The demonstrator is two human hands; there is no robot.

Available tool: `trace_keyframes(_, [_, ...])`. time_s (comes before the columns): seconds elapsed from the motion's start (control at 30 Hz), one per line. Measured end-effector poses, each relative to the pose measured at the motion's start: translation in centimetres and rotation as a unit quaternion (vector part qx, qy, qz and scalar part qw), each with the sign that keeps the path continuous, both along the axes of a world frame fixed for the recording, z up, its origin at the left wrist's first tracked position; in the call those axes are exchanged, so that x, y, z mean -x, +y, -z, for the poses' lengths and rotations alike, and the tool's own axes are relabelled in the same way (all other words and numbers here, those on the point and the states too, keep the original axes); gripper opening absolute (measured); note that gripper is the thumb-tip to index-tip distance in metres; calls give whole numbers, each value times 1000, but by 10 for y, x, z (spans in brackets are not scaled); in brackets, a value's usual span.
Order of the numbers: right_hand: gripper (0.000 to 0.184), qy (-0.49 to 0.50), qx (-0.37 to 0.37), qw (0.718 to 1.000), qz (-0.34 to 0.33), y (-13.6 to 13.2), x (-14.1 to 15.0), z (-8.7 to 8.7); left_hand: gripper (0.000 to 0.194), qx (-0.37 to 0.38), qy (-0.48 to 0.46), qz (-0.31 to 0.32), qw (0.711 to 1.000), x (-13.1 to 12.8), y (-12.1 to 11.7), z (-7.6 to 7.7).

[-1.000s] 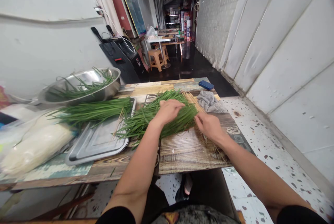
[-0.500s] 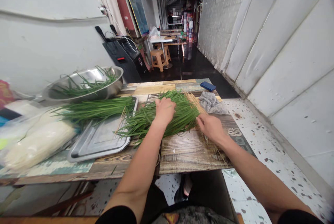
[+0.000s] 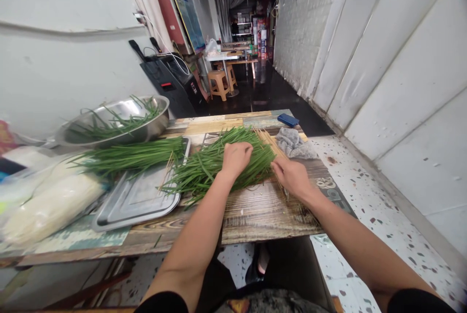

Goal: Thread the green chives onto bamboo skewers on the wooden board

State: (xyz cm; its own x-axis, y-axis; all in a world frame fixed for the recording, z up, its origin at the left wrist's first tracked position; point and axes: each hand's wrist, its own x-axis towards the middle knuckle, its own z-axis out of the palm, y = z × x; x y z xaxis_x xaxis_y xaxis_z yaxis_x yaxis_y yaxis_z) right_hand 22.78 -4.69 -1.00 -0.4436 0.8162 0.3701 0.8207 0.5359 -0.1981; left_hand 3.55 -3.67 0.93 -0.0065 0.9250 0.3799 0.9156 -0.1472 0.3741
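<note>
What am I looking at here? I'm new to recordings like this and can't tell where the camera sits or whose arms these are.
The camera is worn on a person's head and looks forward and down, so both bare arms are the wearer's own; there is no machine. The left hand rests curled on a pile of green chives lying on a wooden table. The right hand touches thin bamboo skewers beside that pile; whether it grips one is hard to tell. Further left lie a metal tray with more chives, a steel bowl holding a few, and a bag of white noodles. A grey cloth and a blue box sit at the far edge.
</note>
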Motion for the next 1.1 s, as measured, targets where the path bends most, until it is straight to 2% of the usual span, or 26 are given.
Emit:
trace_keyframes(0.23, [29, -6, 8, 1000, 3, 0, 0, -1, 20, -39, -125, 9, 991, -5, 5, 5])
trace_keyframes(0.4, [29, -5, 14, 1000, 16, -1, 1, -2, 20, -17, -175, 8, 984, -5, 5, 4])
trace_keyframes(0.53, [30, -9, 22, 999, 29, -2, 2, -3, 28, 17, -184, -4, 983, -2, 3, 0])
trace_keyframes(0.67, [30, -11, 22, 999, 27, -2, 2, -4, 32, 53, -174, 13, 983, 1, 3, -1])
trace_keyframes(0.87, [30, -9, 17, 1000, 23, -1, 2, -2, 27, 43, -196, 33, 979, 1, 7, 5])
trace_keyframes(1.1, [31, -3, 12, 1000, 17, -2, 2, -1, 23, 39, -221, 49, 973, -5, 5, -2])
